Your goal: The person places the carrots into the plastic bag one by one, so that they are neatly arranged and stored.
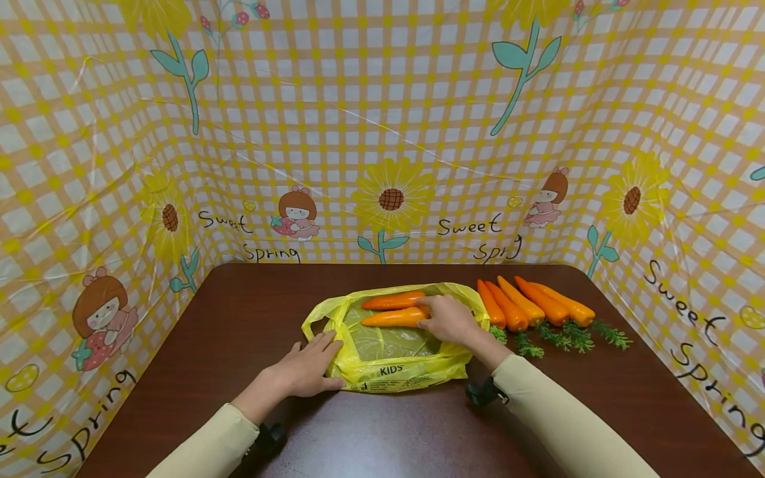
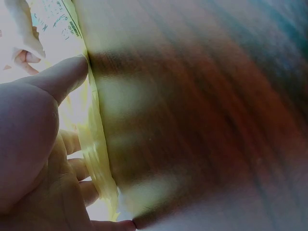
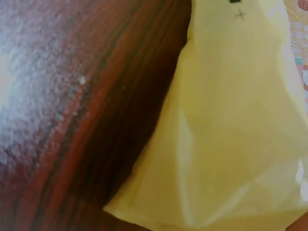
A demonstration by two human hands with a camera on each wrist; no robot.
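Lying flat mid-table (image 1: 197, 345), yellow bag (image 1: 394, 372) with two carrots (image 1: 394, 309) inside. Left hand (image 1: 307, 372) open, pressing the bag's left edge. Right hand (image 1: 448, 320) inside the bag, fingers extended on the nearer carrot. Just right of the bag, five more carrots (image 1: 534, 303).

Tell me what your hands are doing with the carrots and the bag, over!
Left hand flat on yellow bag, pinning it. Right hand on one of two carrots on the bag. Five more carrots wait beside it. Nothing in the way.
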